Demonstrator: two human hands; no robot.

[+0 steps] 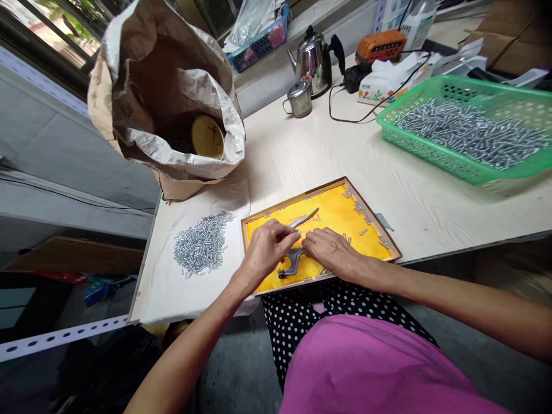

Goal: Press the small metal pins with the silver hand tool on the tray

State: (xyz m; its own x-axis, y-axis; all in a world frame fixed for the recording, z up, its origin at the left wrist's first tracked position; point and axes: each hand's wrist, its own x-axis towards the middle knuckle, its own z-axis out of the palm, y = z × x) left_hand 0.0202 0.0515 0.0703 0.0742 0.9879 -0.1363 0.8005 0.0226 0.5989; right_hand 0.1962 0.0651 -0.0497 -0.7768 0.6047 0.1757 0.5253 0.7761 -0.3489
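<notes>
Over a shallow wooden-edged tray (280, 282) lined in yellow, both of my hands are close together. My left hand (268, 244) is closed in a pinch; what sits between its fingertips is too small to tell. Right beside those fingers, a slim pointed metal tool like tweezers (307, 217) reaches toward the upper right. My right hand (330, 250) has its fingers curled at the end of a grey C-shaped tool (294, 263), perhaps a micrometer, and hides part of it. Small metal pins (361, 211) lie along the tray's right side, with more near its edges.
Left of the tray, a heap of metal pins (200, 244) lies on white cloth (159, 293). Behind stands an open paper sack (172, 178) with a yellow scoop (207, 138). A green basket (431, 161) of pins, a kettle (317, 66) and a metal cup (299, 102) stand farther back.
</notes>
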